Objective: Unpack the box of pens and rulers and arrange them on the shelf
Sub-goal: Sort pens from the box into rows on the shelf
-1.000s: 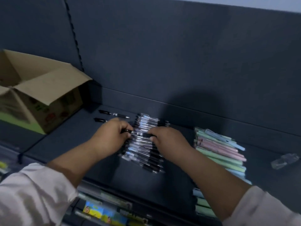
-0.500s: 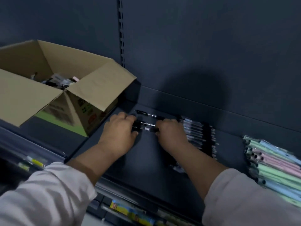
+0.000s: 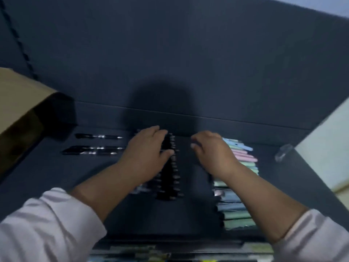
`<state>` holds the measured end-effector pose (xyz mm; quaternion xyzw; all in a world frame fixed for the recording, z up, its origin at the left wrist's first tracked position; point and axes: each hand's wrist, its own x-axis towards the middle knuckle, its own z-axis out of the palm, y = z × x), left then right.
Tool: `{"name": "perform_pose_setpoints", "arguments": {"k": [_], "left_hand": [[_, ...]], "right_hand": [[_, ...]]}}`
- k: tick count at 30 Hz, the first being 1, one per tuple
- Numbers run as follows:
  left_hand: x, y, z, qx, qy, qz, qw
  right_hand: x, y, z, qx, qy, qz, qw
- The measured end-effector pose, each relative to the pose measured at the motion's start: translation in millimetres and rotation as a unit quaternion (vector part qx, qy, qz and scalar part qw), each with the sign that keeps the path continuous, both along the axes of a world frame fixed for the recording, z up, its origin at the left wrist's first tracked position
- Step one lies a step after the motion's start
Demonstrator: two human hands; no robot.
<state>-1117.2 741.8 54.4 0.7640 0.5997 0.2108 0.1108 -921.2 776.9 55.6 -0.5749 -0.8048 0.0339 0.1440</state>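
A row of black-capped clear pens [image 3: 171, 173] lies on the dark shelf [image 3: 56, 178]. My left hand [image 3: 146, 154] rests on the row's far end, fingers spread over the pens. My right hand [image 3: 211, 152] hovers just right of the row with fingers loosely bent and nothing visible in them. Behind my right hand sits a stack of pastel green, pink and blue pens [image 3: 239, 186]. Three loose black pens [image 3: 92, 146] lie left of the row. The open cardboard box [image 3: 20, 103] stands at the far left; its inside is out of view.
A small clear plastic piece [image 3: 283, 152] lies at the shelf's right end, near a pale wall [image 3: 324, 140]. The dark back panel [image 3: 170, 63] rises right behind the pens. A lower shelf with colourful packs [image 3: 151, 256] shows at the bottom edge.
The view swung right, away from the box. Both hands moved from the loose pens at the left to the pen row; my left hand now lies on it and my right hand sits beside it.
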Motion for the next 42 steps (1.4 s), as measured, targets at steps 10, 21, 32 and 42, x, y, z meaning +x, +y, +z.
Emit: {"name": "perform_pose_setpoints", "arguments": {"k": [10,21,32,42], "left_hand": [[150,47,-36,-0.211,-0.248,0.027,0.945],[197,63,-45,-0.190,-0.365,0.117,0.904],[180,80,-37,-0.156,-0.241,0.117,0.951],[175,84,-49,-0.170,-0.346,0.162,0.909]], "right_hand": [[191,38,-39,-0.152,0.153,-0.171,0.961],[181,73,-65,-0.249,0.257,0.014,0.934],[187,81,-64,-0.216,0.252,0.050,0.942],[175,86,-56,-0.179,0.295,0.038,0.938]]}}
